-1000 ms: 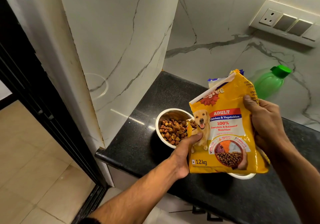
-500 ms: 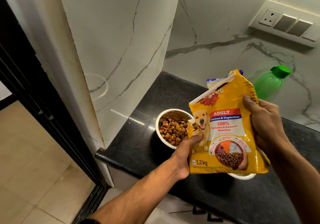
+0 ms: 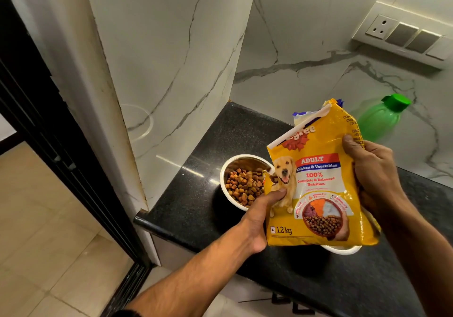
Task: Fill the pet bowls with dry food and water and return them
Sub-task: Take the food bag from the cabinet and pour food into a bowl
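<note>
Nearest, in the lower middle of the frame, the left hand point(image 3: 261, 215) pinches the lower left edge of the bag point(image 3: 316, 184), thumb on the printed front. At right, the right hand point(image 3: 372, 172) curls round the bag's upper right side. The bag is tipped, its low corner over the steel bowl point(image 3: 241, 181) at the centre, which sits on the black table point(image 3: 196, 208) with kibble point(image 3: 244, 185) heaped in its right half. A second bowl point(image 3: 343, 250) shows only as a white rim under the bag's bottom edge — what it holds cannot be seen. Further back, at right, a green bottle point(image 3: 382, 118) stands against the marble wall.

The step looks like the dry-food pour. To do it well, keep the spout corner low and inside the rim, let the right hand lift the far end slowly so the kibble trickles rather than dumps, and level the bag before the heap nears the rim. The bowl sits close to the table's edge, so no knock from the left wrist.

Against the earlier frame almost nothing differs — both grips and the bag's tilt match, and the heap looks about the same.
</note>
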